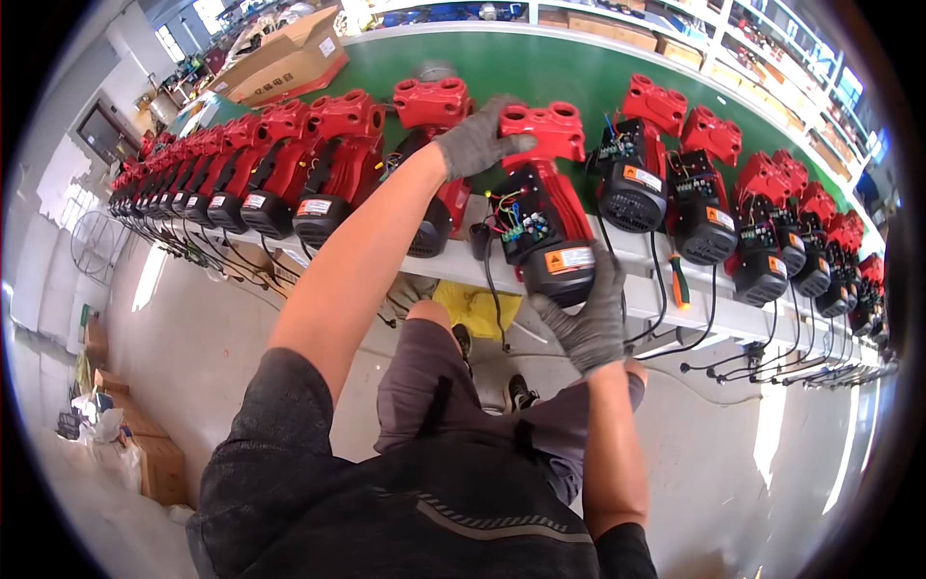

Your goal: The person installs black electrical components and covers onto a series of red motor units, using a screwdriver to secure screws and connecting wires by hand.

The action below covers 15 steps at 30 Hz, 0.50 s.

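Observation:
A red and black pump (542,207) lies at the near edge of the green conveyor belt (540,72), its wiring box open with coloured wires showing. My left hand (477,138), in a grey glove, grips the red cast head of this pump. My right hand (588,314), also gloved, holds the black motor end from below, by the orange label. A black cable hangs down from the pump over the white edge rail (637,256).
Many similar red and black pumps line the belt edge to the left (280,174) and to the right (772,227), cables dangling. A screwdriver (680,280) with a green and orange handle lies on the rail. Cardboard boxes (289,63) sit far left. Shelving runs behind the belt.

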Available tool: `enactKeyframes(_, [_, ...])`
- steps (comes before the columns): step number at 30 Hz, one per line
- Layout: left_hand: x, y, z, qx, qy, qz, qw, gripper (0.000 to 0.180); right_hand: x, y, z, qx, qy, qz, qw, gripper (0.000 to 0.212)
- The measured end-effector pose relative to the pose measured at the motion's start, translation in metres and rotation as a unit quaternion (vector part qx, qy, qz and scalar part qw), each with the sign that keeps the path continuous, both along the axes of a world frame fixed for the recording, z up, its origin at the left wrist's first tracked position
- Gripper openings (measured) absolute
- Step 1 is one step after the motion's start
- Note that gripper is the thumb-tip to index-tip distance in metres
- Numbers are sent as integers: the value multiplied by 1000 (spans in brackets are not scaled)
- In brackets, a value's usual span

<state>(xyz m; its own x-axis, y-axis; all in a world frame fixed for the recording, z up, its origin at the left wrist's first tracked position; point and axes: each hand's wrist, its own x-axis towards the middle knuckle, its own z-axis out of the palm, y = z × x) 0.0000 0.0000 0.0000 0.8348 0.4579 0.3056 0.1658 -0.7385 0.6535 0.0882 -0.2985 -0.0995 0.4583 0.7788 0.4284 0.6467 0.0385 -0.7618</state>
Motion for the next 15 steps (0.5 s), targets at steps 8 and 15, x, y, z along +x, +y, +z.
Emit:
enactKeyframes(8, [36,30,22,40,127,-20,991,83,-44,46,-5,4,-1,-40,999,87])
enactKeyframes(15, [45,29,16,60,118,-37,990,82,-36,45,-7,-14,25,-37,999,88])
